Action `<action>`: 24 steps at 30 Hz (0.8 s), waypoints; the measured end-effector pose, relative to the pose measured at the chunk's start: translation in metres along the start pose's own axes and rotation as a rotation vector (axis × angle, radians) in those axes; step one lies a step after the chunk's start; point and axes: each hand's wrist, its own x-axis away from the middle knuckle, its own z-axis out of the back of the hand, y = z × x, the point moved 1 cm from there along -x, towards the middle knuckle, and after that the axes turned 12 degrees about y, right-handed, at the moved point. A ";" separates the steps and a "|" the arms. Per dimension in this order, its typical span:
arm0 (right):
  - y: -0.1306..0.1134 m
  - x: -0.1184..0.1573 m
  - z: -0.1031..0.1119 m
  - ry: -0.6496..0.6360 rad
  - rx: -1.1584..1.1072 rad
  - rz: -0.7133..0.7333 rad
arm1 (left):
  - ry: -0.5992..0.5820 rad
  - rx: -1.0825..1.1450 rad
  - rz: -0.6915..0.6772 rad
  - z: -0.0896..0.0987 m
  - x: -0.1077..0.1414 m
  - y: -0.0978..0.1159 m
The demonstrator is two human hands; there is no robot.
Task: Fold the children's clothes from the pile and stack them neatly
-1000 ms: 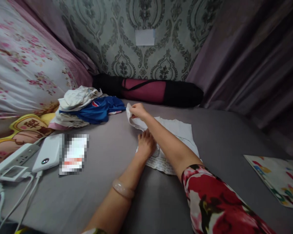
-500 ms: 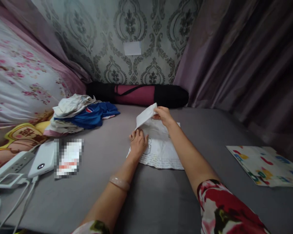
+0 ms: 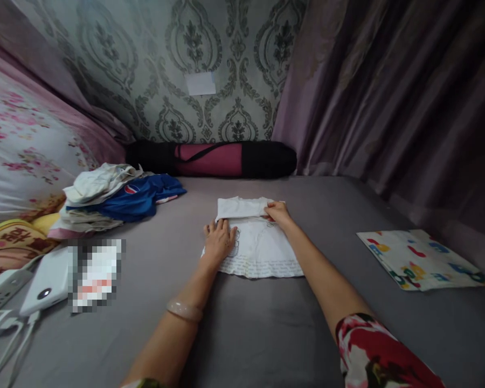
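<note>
Folding seems on: the right grip (image 3: 278, 213) pinches the white cloth (image 3: 264, 248), the left grip (image 3: 219, 240) lies flat, fingers apart, and smoothing seems needed.

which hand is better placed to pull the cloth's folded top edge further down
Probably the right hand: it holds the right end of the folded strip. The left hand rests on the left side of the white cloth, below the strip.
</note>
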 end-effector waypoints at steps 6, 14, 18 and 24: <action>-0.004 0.007 0.008 0.080 0.358 0.260 | -0.015 0.038 -0.002 0.004 0.000 0.000; -0.030 0.039 -0.006 0.205 0.915 0.589 | -0.052 0.073 0.000 0.013 0.001 0.003; -0.050 0.040 -0.043 0.036 0.830 0.838 | -0.068 0.088 0.009 0.014 0.001 0.004; -0.077 0.029 -0.110 -0.194 0.776 0.822 | -0.097 0.107 0.024 0.018 -0.001 0.005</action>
